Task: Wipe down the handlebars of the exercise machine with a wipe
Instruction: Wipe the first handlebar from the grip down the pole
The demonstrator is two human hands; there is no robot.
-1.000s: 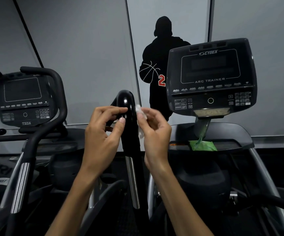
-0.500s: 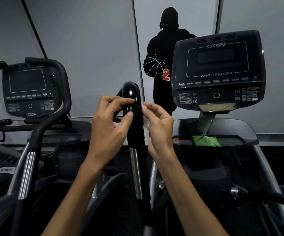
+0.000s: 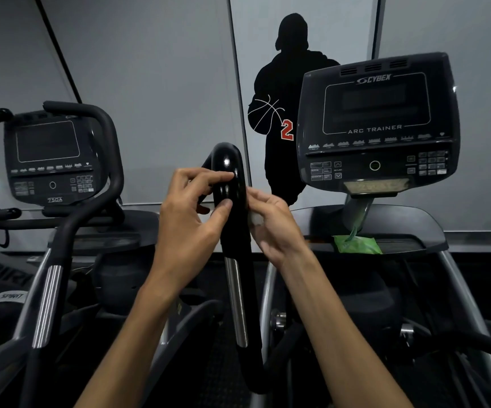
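Both hands flank the black handlebar [image 3: 232,201] at frame centre: the left hand [image 3: 188,225] at nine o'clock pinches it steady with fingertips and thumb, seemingly so the right hand [image 3: 276,228] at three o'clock can press its pinched white wipe [image 3: 255,219] against it.

Both hands [image 3: 226,225] raised, fingers curled

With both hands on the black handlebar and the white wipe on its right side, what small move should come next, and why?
Probably slide the right hand down, pressing the crumpled white wipe along the glossy black handlebar. The wipe sits only on the upper grip, the left hand steadies that grip with thumb and fingertips, and the silver metal strip below looks untouched.
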